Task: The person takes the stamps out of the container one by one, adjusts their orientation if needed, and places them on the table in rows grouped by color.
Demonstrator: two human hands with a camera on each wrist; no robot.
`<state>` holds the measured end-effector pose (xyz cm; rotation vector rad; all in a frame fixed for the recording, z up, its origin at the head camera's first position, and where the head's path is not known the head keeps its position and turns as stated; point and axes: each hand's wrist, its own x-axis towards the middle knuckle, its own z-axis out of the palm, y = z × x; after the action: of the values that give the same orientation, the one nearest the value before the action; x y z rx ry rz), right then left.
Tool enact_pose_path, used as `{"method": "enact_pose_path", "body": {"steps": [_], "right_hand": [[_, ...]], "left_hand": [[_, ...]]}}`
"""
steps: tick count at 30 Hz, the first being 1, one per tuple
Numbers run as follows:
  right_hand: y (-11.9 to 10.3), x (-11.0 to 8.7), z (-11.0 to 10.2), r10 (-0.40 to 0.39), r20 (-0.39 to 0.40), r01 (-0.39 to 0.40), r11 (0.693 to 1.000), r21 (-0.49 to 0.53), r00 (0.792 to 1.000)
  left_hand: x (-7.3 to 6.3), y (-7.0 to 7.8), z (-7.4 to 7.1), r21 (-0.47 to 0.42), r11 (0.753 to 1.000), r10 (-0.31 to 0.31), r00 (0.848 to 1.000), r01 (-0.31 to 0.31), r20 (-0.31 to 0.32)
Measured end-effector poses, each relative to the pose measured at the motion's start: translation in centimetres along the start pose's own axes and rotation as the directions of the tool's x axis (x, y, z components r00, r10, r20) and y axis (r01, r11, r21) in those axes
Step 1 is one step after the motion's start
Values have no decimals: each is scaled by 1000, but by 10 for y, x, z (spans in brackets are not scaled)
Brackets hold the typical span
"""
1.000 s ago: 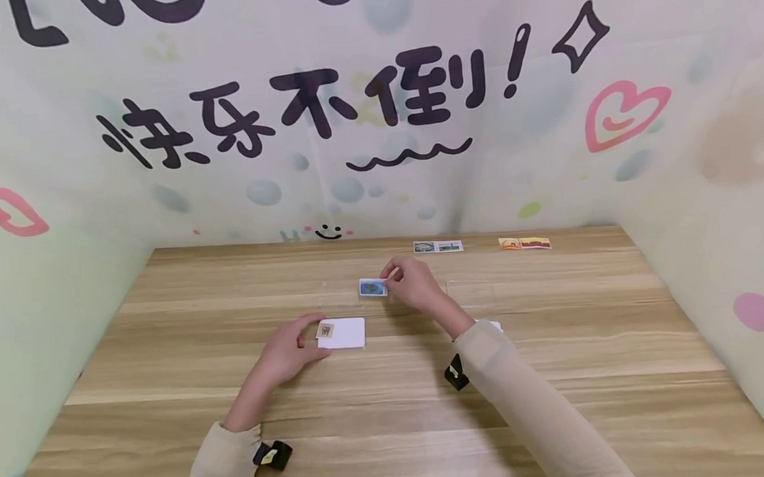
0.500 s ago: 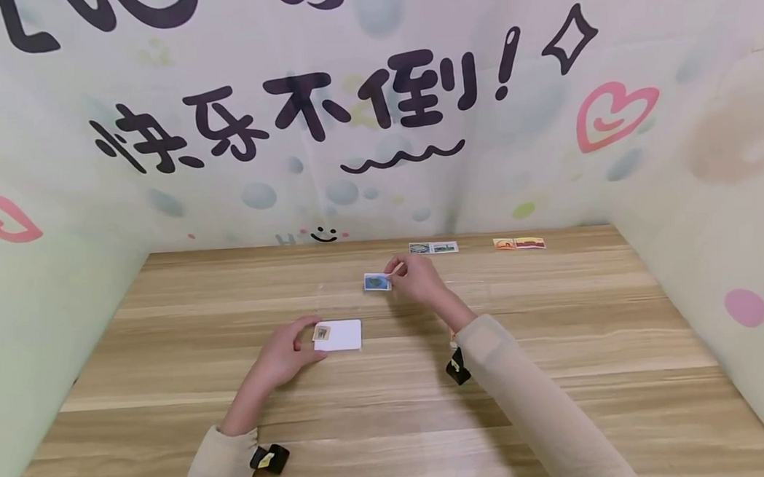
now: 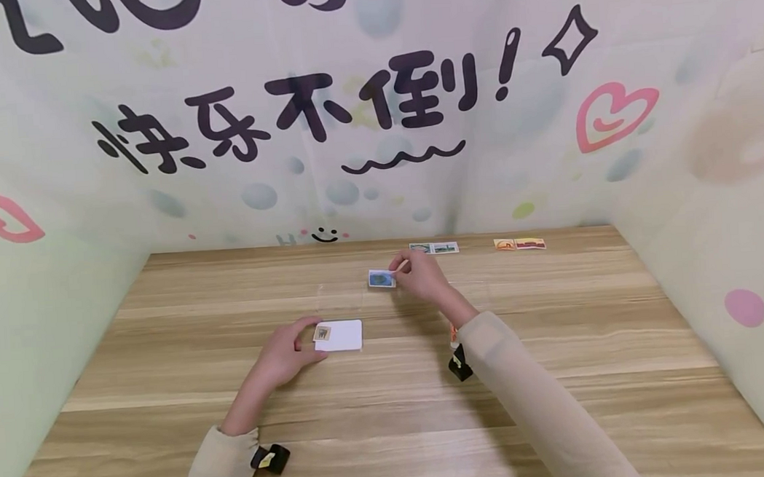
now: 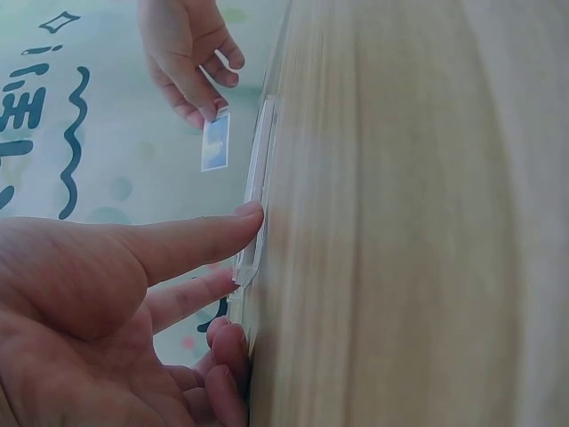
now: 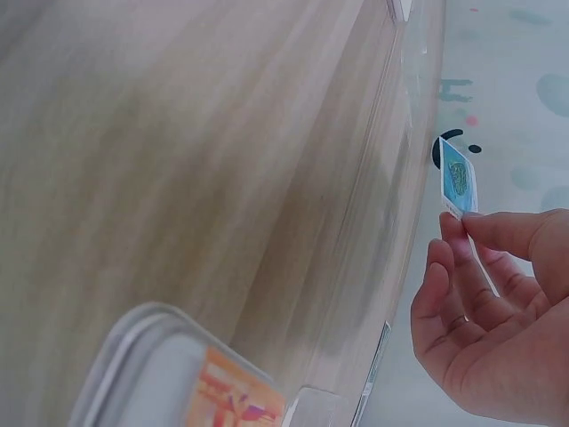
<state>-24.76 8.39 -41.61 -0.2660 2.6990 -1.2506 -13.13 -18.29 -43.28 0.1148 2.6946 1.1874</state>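
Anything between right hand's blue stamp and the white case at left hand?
Nothing standing is visible between blue stamp and white case; only a faint clear plate lies flat behind the case.

Type of place: a booth-like enclosure; whether in a home, shop or office cannot be determined. A wood-grain desk point(image 3: 393, 427) is bounded on the far side by a pale, creased sheet point(image 3: 381, 220) printed with large black Chinese lettering point(image 3: 314, 111) and a smiling face point(image 3: 325, 234). Similarly pale walls point(image 3: 50, 295) stand left and right.
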Motion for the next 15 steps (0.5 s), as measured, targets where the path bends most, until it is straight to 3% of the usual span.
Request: {"method": "enact_pose_path", "body": {"steps": [15], "right_hand": [[0,6,-6,33,-2,-33,999,-27,999]], "left_hand": [[-1,1,0,3,1000,-2,1000,2,-2]]}}
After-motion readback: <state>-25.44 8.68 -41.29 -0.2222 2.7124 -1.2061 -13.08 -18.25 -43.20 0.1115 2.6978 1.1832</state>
